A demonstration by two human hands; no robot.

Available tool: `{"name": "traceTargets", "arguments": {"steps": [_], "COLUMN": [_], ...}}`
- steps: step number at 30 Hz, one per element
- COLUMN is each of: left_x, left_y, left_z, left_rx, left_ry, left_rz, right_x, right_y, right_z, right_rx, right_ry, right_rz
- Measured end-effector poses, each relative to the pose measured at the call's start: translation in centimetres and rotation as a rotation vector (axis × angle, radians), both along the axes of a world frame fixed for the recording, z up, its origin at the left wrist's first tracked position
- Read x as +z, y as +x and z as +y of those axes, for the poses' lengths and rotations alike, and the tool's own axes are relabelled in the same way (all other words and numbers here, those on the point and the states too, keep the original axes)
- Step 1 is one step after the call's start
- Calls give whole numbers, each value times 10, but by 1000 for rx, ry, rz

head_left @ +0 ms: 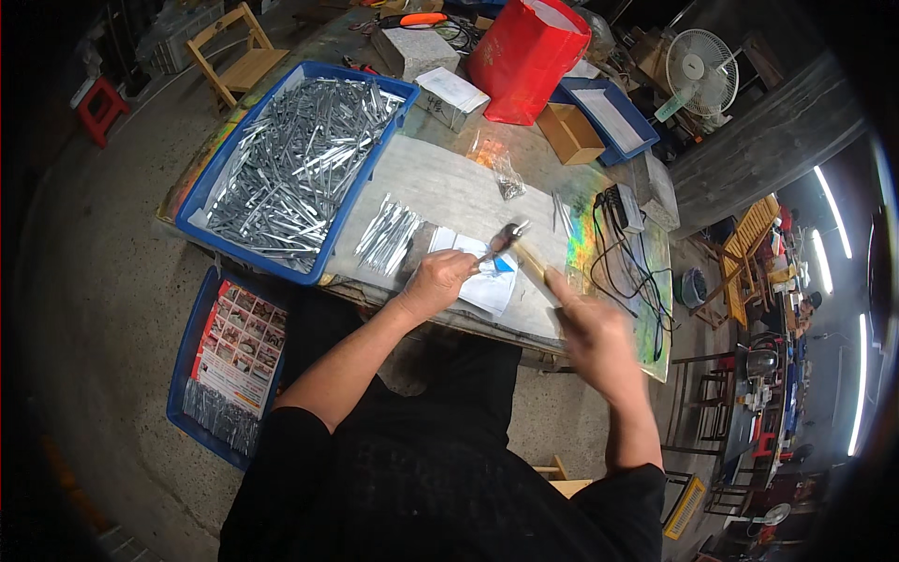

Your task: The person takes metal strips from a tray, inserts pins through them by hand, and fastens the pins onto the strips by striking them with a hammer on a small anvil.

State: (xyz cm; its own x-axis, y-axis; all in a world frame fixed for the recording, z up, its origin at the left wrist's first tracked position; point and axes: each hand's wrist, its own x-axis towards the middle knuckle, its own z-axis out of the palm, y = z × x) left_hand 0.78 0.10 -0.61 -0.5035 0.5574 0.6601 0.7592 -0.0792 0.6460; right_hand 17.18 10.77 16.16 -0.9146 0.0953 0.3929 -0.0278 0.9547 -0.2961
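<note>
My right hand (595, 328), smeared by motion, is closed round the wooden handle of a hammer (531, 260). The hammer's dark head is raised a little over white paper sheets (484, 292) near the table's front edge. Just left of it, my left hand (444, 280) is pinched shut, its fingertips close to the hammer head; what they hold is too small and blurred to make out. Beside that hand, a pile of thin silvery metal strips (389, 234) lies on a pale cloth (421, 173). A few more strips (562, 215) lie to the right.
A blue tray (314, 277) heaped with metal strips fills the table's left. Behind are a red bag (524, 61), a cardboard box (569, 133) and a small plastic bag (508, 178). Black cables (618, 253) run along the right. Another blue tray (178, 393) sits below, left of my legs.
</note>
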Motion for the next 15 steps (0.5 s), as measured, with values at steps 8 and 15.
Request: {"name": "traceTargets", "arguments": {"steps": [8, 15], "left_x": [-6, 6], "left_y": [-4, -1], "left_z": [1, -1], "left_rx": [6, 11], "left_ry": [12, -58], "left_rz": [-44, -46], "right_x": [-12, -55], "right_y": [9, 28], "right_z": [8, 25], "right_rx": [-46, -234], "right_ry": [-122, -446], "right_rz": [83, 57]}}
